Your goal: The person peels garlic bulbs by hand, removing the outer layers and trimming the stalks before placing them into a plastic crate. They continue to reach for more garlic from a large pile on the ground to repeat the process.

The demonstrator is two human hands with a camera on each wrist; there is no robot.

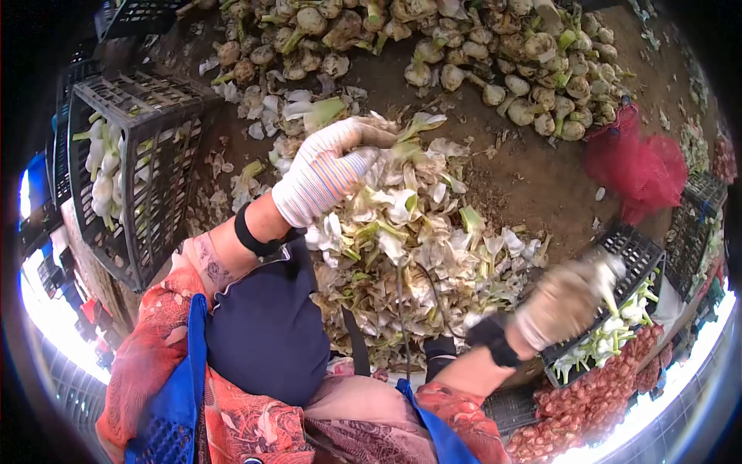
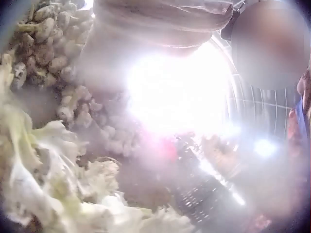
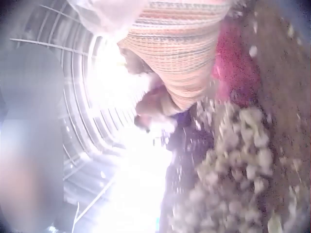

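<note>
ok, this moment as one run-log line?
left-hand grip: gloved, over peelings pile, hold unclear | right-hand grip: gloved, motion-blurred, at black crate, hold unclear | garlic: in black crate | red mesh bag: on ground

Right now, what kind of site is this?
Likely a garlic trimming or packing shed: heaped untrimmed bulbs, a pile of peeled skins, and a slatted crate of cleaned bulbs standing on a dirt floor.

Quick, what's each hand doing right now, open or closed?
Left hand: fingers curled; can't tell if gripping green leaf.
Right hand: blurred, white bulb at its fingertips; grip can't be told.
</note>
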